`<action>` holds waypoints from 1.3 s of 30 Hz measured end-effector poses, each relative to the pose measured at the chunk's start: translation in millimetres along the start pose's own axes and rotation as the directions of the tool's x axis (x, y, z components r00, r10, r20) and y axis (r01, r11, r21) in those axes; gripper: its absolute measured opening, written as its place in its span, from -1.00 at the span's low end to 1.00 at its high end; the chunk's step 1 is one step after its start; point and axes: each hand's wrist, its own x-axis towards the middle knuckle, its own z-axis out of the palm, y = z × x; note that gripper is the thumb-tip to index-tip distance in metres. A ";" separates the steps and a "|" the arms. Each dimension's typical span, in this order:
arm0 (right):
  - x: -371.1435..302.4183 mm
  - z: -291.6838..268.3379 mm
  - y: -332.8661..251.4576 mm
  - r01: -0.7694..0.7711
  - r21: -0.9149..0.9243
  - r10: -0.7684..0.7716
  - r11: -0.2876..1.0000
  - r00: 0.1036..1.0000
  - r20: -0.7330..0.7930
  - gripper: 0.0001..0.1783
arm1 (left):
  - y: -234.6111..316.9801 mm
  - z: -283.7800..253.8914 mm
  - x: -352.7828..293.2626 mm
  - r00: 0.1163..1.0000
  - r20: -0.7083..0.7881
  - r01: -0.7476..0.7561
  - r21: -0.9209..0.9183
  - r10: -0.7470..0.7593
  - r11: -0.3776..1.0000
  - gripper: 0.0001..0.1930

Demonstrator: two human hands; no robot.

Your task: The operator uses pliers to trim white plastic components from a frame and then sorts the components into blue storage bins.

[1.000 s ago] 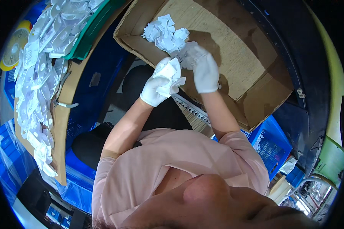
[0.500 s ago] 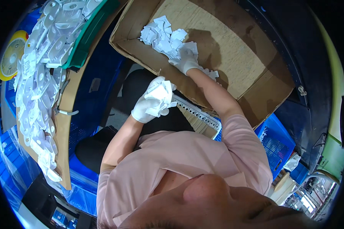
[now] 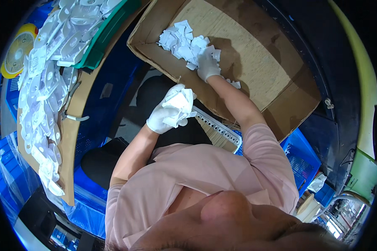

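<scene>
My left hand point(image 3: 161, 117), in a white glove, is closed around a loose bunch of small white flat pieces point(image 3: 181, 103) in front of my body. In the cardboard box point(image 3: 287, 102) my right hand point(image 3: 208, 67), also gloved in white, is at the near right edge of a pile of similar white pieces point(image 3: 176, 39). Its fingers curl down onto some of them, with the tips partly hidden. A few more white pieces point(image 3: 235, 84) lie beside my right wrist, against the box's near wall.
To the left, a wooden board point(image 3: 83, 121) bears many white plastic parts point(image 3: 40, 100), a pair of pliers point(image 3: 74, 117) and a green tray point(image 3: 97, 44). A yellow fan point(image 3: 19, 52) stands beyond. A white perforated basket point(image 3: 215, 127) is under the box; a blue crate point(image 3: 301, 157) stands right.
My right hand has shifted slightly, its fingers curling more into the pile. The left hand keeps its bunch nearly in place. The whole view has tilted a little.
</scene>
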 end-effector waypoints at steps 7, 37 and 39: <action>13.9 -4.3 65.2 -0.150 0.841 0.130 0.520 0.987 0.096 -0.69 | 0.1 -2.9 -5.2 1.000 0.006 0.003 -0.047 -0.003 0.999 -0.23; 26.3 -17.8 36.1 -0.056 0.661 -0.240 0.748 0.906 0.348 -0.40 | 1.4 -7.4 -7.1 1.000 0.027 -0.005 -0.042 0.006 0.999 -0.24; 17.3 -25.6 42.7 -0.194 0.742 -0.167 0.642 0.909 0.383 -0.43 | 0.7 -3.4 -3.1 0.999 0.038 0.011 -0.035 -0.009 0.999 -0.25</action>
